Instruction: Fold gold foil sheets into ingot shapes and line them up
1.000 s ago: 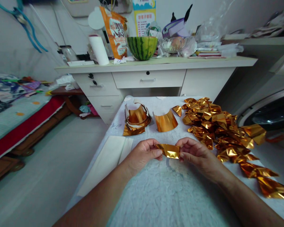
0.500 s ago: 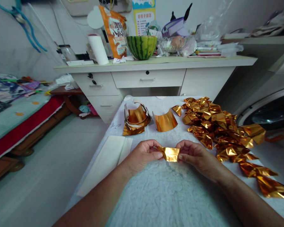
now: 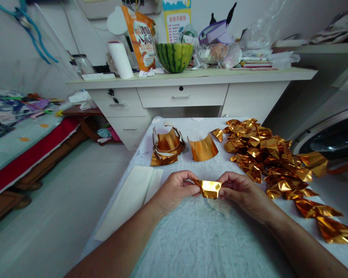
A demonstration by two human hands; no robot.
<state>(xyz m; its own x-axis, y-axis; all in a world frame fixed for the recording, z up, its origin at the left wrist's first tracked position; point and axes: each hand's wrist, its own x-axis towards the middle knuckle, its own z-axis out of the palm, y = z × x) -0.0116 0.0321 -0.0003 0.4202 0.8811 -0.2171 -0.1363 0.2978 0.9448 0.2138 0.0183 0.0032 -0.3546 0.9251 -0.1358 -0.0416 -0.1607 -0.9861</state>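
Note:
A small folded piece of gold foil [image 3: 210, 189] is stretched between my two hands, above the cloth-covered table [image 3: 188, 239]. My left hand [image 3: 181, 187] pinches its left end between thumb and fingers. At the right end, the thumb and fingers of my right hand [image 3: 233, 187] are closed on it. Beyond my hands lies a curved gold foil sheet [image 3: 203, 148]. To its left sits a roll of gold strips [image 3: 168, 144] with pale edges. Many folded gold foil pieces [image 3: 266, 150] are heaped along the table's right side.
White paper sheets [image 3: 130, 197] lie left of my left arm. Behind the table stands a white desk [image 3: 181, 94] with half a watermelon [image 3: 174, 57], an orange snack bag [image 3: 140, 40] and a paper roll [image 3: 120, 60]. A bed [image 3: 29, 146] is on the left, a washing machine [image 3: 336, 127] on the right.
The foil piece between my hands has tilted a little, and its lower part now shows a fold. My right hand has shifted very slightly to the right.

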